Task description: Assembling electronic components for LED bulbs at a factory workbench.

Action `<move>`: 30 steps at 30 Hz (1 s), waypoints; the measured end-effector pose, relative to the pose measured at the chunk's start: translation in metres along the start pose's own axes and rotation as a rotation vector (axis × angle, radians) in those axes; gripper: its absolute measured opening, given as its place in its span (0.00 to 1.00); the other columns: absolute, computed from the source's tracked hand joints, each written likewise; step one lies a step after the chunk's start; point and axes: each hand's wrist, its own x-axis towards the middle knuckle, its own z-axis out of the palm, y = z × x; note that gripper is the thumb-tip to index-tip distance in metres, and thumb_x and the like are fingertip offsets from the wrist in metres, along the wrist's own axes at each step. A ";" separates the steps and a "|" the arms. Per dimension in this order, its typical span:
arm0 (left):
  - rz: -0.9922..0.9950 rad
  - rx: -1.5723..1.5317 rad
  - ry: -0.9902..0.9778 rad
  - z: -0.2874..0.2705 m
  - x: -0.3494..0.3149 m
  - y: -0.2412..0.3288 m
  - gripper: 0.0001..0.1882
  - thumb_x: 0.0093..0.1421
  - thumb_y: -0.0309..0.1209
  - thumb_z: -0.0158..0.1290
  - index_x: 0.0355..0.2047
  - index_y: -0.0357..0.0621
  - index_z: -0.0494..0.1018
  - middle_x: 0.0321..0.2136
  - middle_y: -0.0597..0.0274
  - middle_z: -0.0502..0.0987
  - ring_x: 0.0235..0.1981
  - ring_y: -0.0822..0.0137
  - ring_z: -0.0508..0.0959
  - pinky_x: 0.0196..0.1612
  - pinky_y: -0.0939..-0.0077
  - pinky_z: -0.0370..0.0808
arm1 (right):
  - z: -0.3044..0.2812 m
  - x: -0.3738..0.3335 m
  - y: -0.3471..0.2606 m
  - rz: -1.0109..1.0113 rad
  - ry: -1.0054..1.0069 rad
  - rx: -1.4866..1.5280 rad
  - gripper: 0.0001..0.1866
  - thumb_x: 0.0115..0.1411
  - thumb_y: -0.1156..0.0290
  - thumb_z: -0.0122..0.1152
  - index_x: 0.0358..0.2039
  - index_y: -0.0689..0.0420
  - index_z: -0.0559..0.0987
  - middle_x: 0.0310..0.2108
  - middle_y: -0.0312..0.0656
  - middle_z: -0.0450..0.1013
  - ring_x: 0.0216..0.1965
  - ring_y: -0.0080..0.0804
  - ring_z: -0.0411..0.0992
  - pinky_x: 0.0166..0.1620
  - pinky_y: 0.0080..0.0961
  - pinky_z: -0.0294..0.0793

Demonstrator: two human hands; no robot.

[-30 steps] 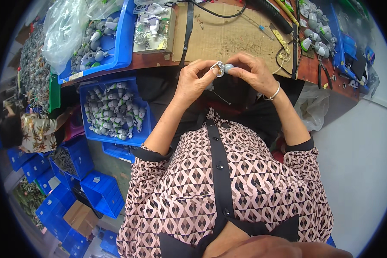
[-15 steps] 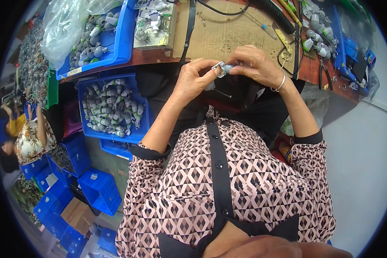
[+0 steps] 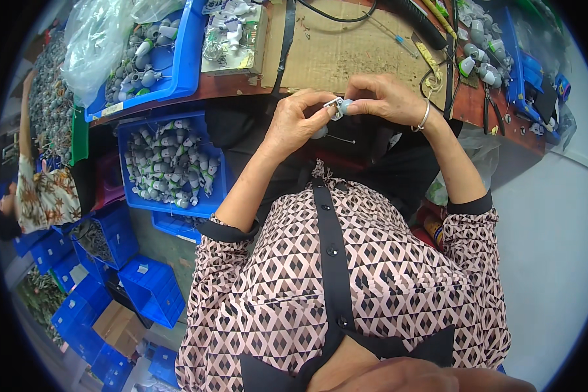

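My left hand (image 3: 295,123) and my right hand (image 3: 389,101) meet in front of me at the bench edge. Between the left fingertips is a small white plastic part (image 3: 333,103) with a bit of metal on it. My right thumb and index finger pinch a rounded grey plastic piece (image 3: 345,107) right against it; whether the two are joined I cannot tell. Below the left fingers shows another grey rounded piece (image 3: 319,132), with a thin wire (image 3: 340,140) sticking out to the right. The fingers partly cover these parts.
A cardboard sheet (image 3: 333,55) covers the bench, with pliers (image 3: 494,108) to its right. Grey parts fill a blue tray (image 3: 191,55) at upper left and a blue bin (image 3: 166,208) below it. Blue crates (image 3: 151,294) stand lower left, near another person (image 3: 49,196).
My right fingers have shifted slightly left, bringing the grey piece closer to the white part. At far left, the other person has moved and raised an arm.
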 end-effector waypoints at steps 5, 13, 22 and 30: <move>-0.021 -0.029 0.022 -0.002 0.002 -0.009 0.12 0.55 0.32 0.56 0.37 0.39 0.77 0.26 0.62 0.76 0.29 0.74 0.76 0.32 0.81 0.72 | 0.008 0.001 0.000 -0.126 0.139 -0.185 0.13 0.56 0.62 0.59 0.32 0.60 0.74 0.25 0.40 0.73 0.28 0.31 0.72 0.33 0.26 0.69; 0.086 0.176 0.030 -0.004 0.000 0.005 0.11 0.54 0.31 0.56 0.35 0.38 0.77 0.26 0.57 0.77 0.25 0.67 0.76 0.28 0.77 0.71 | 0.017 -0.003 0.014 -0.153 0.086 -0.252 0.14 0.58 0.61 0.57 0.33 0.61 0.74 0.28 0.42 0.71 0.31 0.37 0.70 0.36 0.29 0.68; -0.026 0.123 -0.027 -0.007 -0.001 -0.001 0.11 0.54 0.31 0.55 0.34 0.37 0.77 0.29 0.56 0.78 0.29 0.70 0.77 0.30 0.78 0.72 | 0.030 -0.005 0.011 -0.091 0.157 -0.210 0.14 0.58 0.61 0.56 0.33 0.61 0.73 0.27 0.45 0.71 0.31 0.42 0.71 0.35 0.32 0.68; -0.353 -0.491 -0.257 -0.015 -0.002 -0.003 0.15 0.60 0.36 0.49 0.39 0.35 0.67 0.30 0.57 0.77 0.29 0.71 0.76 0.33 0.78 0.73 | 0.012 0.014 -0.003 -0.146 -0.068 -0.191 0.14 0.57 0.62 0.56 0.35 0.60 0.70 0.26 0.46 0.71 0.29 0.47 0.70 0.33 0.36 0.67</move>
